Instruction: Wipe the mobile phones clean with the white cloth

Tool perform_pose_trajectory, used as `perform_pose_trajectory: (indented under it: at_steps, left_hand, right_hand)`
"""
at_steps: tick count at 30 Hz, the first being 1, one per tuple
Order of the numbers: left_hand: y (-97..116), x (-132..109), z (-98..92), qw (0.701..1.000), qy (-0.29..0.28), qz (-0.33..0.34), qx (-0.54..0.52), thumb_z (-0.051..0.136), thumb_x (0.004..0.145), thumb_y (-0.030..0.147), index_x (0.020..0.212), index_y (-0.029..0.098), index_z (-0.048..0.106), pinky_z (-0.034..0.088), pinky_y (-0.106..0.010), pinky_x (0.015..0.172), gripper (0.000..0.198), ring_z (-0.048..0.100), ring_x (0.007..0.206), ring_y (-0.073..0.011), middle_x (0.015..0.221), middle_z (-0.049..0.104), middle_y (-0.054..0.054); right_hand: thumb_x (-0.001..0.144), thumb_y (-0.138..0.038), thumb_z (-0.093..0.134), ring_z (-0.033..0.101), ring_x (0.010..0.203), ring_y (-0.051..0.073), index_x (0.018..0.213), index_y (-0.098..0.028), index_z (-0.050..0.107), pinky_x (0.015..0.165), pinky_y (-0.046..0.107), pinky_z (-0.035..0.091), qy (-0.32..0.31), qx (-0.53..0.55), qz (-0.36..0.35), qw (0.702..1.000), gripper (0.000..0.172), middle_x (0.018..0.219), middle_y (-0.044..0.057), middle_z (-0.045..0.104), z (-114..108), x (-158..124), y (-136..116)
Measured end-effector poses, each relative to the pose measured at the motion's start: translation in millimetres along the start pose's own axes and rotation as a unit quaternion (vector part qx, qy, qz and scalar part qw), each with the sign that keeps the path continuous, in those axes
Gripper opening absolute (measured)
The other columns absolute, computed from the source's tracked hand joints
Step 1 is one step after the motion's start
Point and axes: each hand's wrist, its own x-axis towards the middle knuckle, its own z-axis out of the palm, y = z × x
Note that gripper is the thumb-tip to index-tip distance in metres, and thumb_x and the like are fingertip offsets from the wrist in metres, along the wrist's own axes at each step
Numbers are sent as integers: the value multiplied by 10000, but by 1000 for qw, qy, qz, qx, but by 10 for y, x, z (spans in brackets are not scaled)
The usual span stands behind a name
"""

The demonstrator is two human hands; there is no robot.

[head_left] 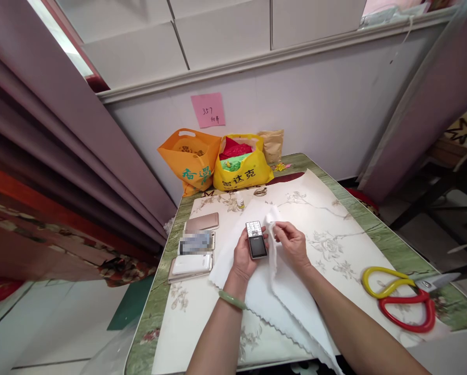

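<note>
My left hand (244, 256) is closed round a small silver keypad phone (256, 239), held upright over the table with its dark screen toward me. A green bangle (232, 299) circles that wrist. My right hand (292, 244) pinches a fold of a white cloth (280, 291) with scalloped edges and holds it against the phone's right side. The rest of the cloth lies spread on the table under both hands.
Three phones (194, 249) lie in a row left of the cloth. Yellow and red scissors (403, 297) rest near the table's right edge. Orange (188, 159) and yellow (241, 166) bags and a small bottle (240, 200) stand at the far end. A green table (351, 205) carries a floral sheet.
</note>
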Motion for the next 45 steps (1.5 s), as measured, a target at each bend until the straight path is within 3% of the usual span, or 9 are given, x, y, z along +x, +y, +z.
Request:
perform_pose_trajectory:
  at_steps: [3, 8, 16, 23, 28, 35, 40, 45]
  left_hand:
    - [-5, 34, -10, 999, 11, -11, -33, 636, 812, 324, 1059, 171, 649, 540, -348, 824, 290, 675, 886, -214, 945, 719, -70]
    - [-1, 37, 1, 997, 27, -34, -70, 655, 812, 305, 1013, 146, 676, 537, -309, 855, 257, 667, 936, -207, 964, 725, -69]
    - [25, 26, 6, 989, 47, -62, -129, 582, 868, 303, 966, 93, 667, 553, -257, 818, 247, 683, 806, -165, 879, 714, -97]
    - [31, 29, -3, 986, 33, -72, -148, 573, 880, 292, 1023, 102, 661, 555, -227, 779, 254, 691, 775, -147, 855, 719, -83]
    - [26, 17, -60, 991, 27, -75, -110, 595, 865, 339, 1045, 106, 662, 535, -309, 882, 303, 701, 855, -194, 905, 730, -104]
    - [40, -3, -79, 994, 28, -37, -95, 613, 840, 464, 1048, 164, 660, 500, -391, 947, 368, 699, 888, -226, 889, 732, -77]
    - [31, 9, -85, 995, 34, -63, -70, 543, 861, 540, 1048, 114, 671, 435, -356, 1039, 482, 612, 1134, -250, 1110, 695, -143]
    - [62, -16, -46, 997, 41, -22, -60, 525, 892, 486, 1073, 162, 680, 341, -263, 1106, 402, 485, 1295, -203, 1291, 619, -87]
  right_hand:
    - [842, -388, 626, 612, 666, 150, 975, -223, 720, 648, 293, 514, -105, -40, -30, 993, 232, 905, 46, 700, 31, -58, -35]
    - [878, -303, 596, 647, 812, 184, 1004, -259, 719, 729, 320, 525, -93, -148, -140, 975, 181, 956, 45, 709, 34, -92, -13]
    - [934, -211, 520, 580, 1113, 215, 1196, -276, 649, 998, 432, 422, -173, -356, -322, 860, 299, 1184, 31, 678, 71, -116, 140]
    - [977, -180, 441, 541, 1213, 194, 1303, -257, 558, 1101, 466, 320, -207, -403, -375, 809, 354, 1300, 27, 615, 74, -187, 82]
    - [987, -212, 422, 469, 1301, 199, 1407, -214, 443, 1117, 466, 312, -262, -426, -374, 781, 420, 1377, 56, 548, 9, -352, 30]
    - [982, -435, 411, 304, 1409, 222, 1523, -211, 188, 1164, 491, 203, -346, -480, -323, 738, 626, 1530, 64, 327, -51, -436, -17]
    - [950, -608, 330, 206, 1445, 255, 1534, -245, 54, 1159, 555, 116, -337, -526, -261, 736, 741, 1575, 56, 183, 102, -237, 17]
    - [970, -580, 283, 210, 1443, 257, 1529, -252, 2, 1148, 565, 119, -300, -559, -219, 741, 706, 1574, 65, 181, 169, -95, 68]
